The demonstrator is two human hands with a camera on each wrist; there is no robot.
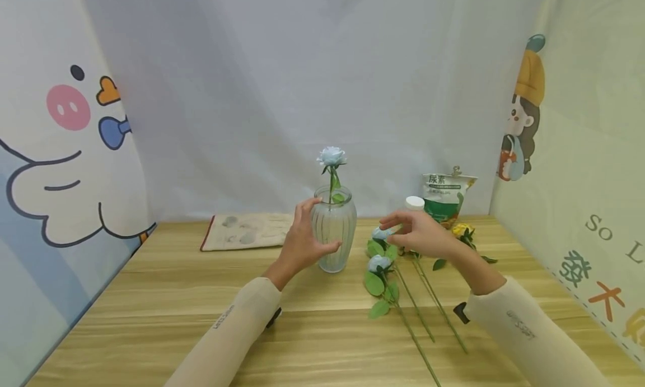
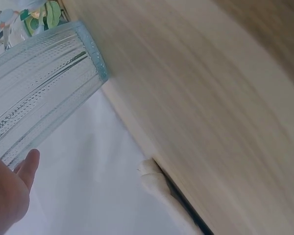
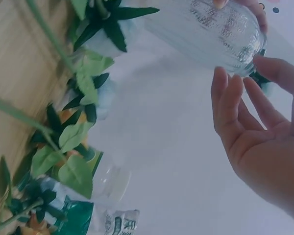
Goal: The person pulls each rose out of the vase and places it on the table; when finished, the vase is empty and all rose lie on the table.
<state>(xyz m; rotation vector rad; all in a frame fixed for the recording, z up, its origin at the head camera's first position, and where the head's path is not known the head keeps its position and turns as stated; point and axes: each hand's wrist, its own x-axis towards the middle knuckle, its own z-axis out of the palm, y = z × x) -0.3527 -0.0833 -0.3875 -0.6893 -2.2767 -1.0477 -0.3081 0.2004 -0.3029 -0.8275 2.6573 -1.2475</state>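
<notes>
A clear ribbed glass vase [image 1: 333,236] stands upright on the table, with one light blue rose [image 1: 332,157] in it. My left hand [image 1: 302,238] holds the vase's left side, fingers near the rim and thumb across the front. To the vase's right, my right hand [image 1: 420,233] hovers above the loose flowers, its fingers loosely bent with nothing between them. Two blue roses lie there, the nearer rose [image 1: 379,264] in plain sight and the farther rose [image 1: 381,233] just by the right fingertips. The right wrist view shows that hand [image 3: 264,142] empty.
A yellow rose [image 1: 462,230] lies at the right. Behind stand a white-capped bottle [image 1: 415,203], partly hidden by the right hand, and a clipped green-and-white bag [image 1: 443,199]. A beige cloth [image 1: 247,231] lies at the back left. Long green stems [image 1: 415,334] reach toward the front.
</notes>
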